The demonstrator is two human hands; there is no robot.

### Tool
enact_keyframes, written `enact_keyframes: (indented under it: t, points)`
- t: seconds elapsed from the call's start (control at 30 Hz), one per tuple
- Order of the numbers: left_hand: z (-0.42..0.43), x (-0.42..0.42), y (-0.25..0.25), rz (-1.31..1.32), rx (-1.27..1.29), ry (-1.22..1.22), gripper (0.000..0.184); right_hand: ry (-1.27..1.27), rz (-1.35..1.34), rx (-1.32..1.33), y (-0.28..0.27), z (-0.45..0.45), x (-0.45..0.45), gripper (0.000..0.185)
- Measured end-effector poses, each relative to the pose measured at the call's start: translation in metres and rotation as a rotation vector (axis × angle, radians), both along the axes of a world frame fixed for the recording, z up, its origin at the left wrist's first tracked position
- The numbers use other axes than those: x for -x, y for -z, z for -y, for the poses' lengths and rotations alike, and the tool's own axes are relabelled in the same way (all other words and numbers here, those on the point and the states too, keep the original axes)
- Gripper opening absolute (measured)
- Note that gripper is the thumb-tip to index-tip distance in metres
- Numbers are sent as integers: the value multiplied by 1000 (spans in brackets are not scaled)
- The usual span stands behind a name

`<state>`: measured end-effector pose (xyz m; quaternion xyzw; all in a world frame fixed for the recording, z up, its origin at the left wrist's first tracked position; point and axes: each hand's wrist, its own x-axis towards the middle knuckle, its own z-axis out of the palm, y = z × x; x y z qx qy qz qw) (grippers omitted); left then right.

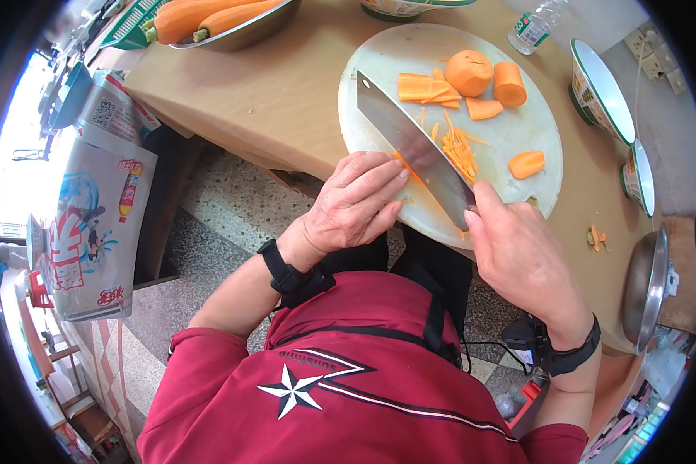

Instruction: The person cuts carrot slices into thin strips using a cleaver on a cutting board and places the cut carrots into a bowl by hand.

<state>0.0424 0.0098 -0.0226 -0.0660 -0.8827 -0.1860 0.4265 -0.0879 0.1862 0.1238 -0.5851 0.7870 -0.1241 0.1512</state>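
My right hand [518, 251] grips a cleaver [414, 147] whose broad blade slants across the round white cutting board [371, 58]. Against the blade's left side, the bent fingers of my left hand [357, 197] press on a carrot piece [408, 166], mostly hidden by fingers and steel. Right of the blade lies a small heap of carrot shreds [460, 151]. Farther back on the board are carrot slices [425, 88], a thick round carrot chunk [469, 73], a shorter carrot chunk [510, 84] and a flat carrot piece [483, 109]. Another carrot piece [527, 164] sits apart at the right.
Whole carrots fill a metal bowl [247, 29] at the back left. A plastic bottle [532, 29] stands behind the board. Enamel bowls [602, 89] and a steel basin [646, 290] line the right side. Carrot scraps [596, 238] lie on the brown table [232, 100].
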Motion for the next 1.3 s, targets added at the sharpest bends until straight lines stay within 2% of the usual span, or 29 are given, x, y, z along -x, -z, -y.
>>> enact_keyframes:
  t: [0.23,0.33,0.47,0.8,1.3]
  points:
    - [0,0,0,-7,-15,3,33,-3,22,41,7,20,1,11]
    - [1,0,0,-4,-9,11,34,82,68,-4,14,42,4,15]
    - [1,0,1,-9,-11,8,35,35,74,136,25,56,13,16]
    - [1,1,-2,44,-2,9,41,156,164,82,1,10,18,17]
    - [0,1,-1,61,5,-3,42,122,216,54,1,-4,13,15]
